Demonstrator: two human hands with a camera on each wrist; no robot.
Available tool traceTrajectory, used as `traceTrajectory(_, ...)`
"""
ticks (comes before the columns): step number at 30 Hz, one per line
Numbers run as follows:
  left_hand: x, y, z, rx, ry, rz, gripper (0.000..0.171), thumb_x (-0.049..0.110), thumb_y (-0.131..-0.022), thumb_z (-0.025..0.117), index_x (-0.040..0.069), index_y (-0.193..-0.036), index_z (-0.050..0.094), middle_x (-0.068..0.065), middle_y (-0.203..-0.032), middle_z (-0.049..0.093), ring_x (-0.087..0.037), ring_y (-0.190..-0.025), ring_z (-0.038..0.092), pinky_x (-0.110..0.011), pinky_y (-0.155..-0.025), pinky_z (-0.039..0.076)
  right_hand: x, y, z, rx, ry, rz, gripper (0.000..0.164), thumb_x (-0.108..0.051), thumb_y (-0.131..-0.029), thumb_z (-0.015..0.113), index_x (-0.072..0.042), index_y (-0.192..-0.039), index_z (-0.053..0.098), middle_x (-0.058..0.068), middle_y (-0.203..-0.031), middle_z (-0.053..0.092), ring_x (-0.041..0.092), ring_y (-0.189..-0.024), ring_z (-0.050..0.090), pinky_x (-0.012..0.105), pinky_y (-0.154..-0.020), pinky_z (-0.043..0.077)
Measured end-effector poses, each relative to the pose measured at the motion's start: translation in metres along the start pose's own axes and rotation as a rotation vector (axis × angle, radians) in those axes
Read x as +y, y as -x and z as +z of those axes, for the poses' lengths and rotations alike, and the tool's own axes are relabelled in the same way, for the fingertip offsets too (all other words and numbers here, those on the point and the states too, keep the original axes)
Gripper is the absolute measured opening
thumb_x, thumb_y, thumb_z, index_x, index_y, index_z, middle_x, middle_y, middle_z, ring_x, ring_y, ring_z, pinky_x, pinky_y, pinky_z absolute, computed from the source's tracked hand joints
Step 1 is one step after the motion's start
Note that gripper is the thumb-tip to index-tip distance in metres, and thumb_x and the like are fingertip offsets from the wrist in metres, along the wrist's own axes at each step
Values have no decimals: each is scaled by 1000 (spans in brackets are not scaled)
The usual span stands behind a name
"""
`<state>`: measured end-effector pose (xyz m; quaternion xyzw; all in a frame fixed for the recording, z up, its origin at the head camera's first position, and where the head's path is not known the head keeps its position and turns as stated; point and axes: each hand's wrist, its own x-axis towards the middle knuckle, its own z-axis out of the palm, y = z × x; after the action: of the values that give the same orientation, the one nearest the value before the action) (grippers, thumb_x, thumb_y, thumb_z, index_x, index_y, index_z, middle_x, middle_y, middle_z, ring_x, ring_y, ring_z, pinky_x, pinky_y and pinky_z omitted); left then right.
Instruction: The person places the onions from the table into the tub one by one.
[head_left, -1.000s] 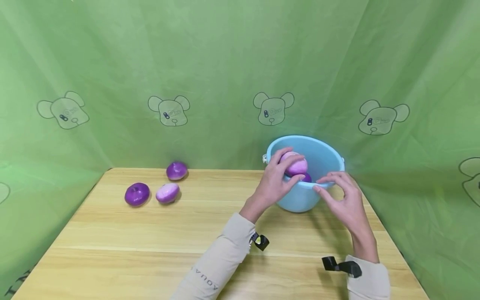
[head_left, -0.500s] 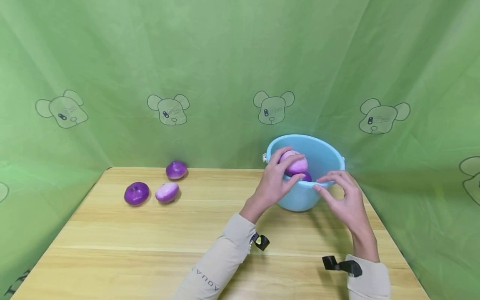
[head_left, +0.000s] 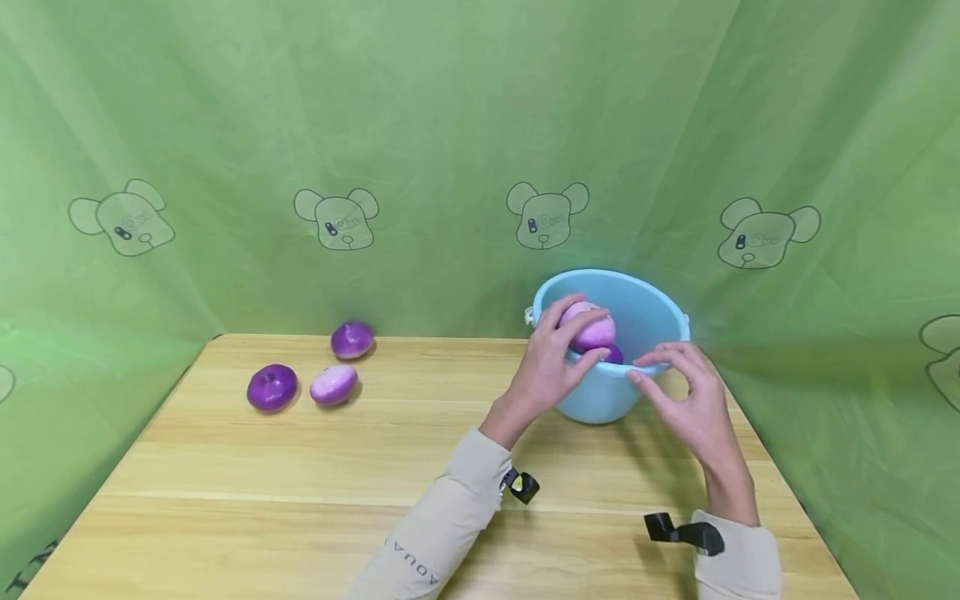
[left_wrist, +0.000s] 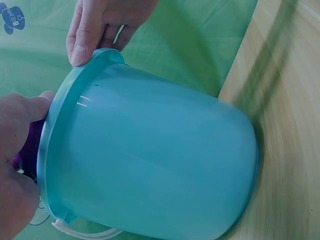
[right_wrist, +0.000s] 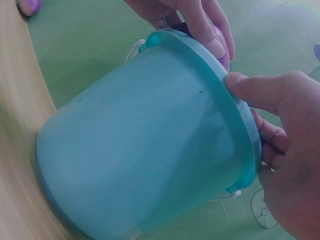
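Observation:
At the mouth of a light-blue bucket (head_left: 600,398), my left hand (head_left: 546,362) curls its fingers around a pale pink-purple onion (head_left: 597,332). Just beneath it inside the bucket shows a darker purple onion (head_left: 614,356), mostly hidden by the rim and the thumb. My right hand (head_left: 693,404) pinches the bucket's near rim, thumb outside and fingers inside, as the right wrist view shows clearly. The bucket (left_wrist: 155,150) stands upright on the table, its white handle (left_wrist: 85,233) hanging at one side in the left wrist view.
Toward the left back of the wooden table (head_left: 300,467) lie a dark purple onion (head_left: 272,388), a paler onion (head_left: 334,386) and another purple onion (head_left: 352,340). A green curtain (head_left: 435,125) with printed bear heads closes off the back and both sides.

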<state>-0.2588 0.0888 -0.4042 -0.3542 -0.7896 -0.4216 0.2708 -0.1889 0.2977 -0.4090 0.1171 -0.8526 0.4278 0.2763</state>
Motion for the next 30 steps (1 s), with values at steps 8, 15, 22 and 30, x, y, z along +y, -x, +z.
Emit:
traceTrajectory(8,0,1,-1,-1,-3,-12,48,28,-93,78,17,-137,63,-14,-152,45,-23,-138,47,-28,-110,43,0,0,1,4,0,-9,22,-4,-83,84,-5,-103,76,7,-115,65,3,-115,49,48,-107,36)
traceTrajectory(15,0,1,0,-2,-3,-18,48,28,-93,78,17,-137,63,-16,-151,46,-24,-138,48,-29,-110,44,-1,0,1,2,-12,-7,22,-4,-83,84,-5,-103,75,8,-115,65,3,-116,48,54,-108,35)
traceTrajectory(22,1,3,-1,-22,-17,-46,33,23,-96,75,13,-126,70,-11,-151,50,-23,-143,43,-36,-118,35,1,1,1,4,-12,-5,24,-1,-83,84,-5,-105,75,10,-117,64,3,-116,48,51,-109,35)
traceTrajectory(30,0,4,-1,-19,-8,-34,20,21,-98,71,9,-114,74,-10,-144,57,-23,-139,48,-31,-117,36,2,1,1,-4,-23,4,24,0,-82,84,-4,-105,75,10,-118,64,2,-117,47,62,-109,35)
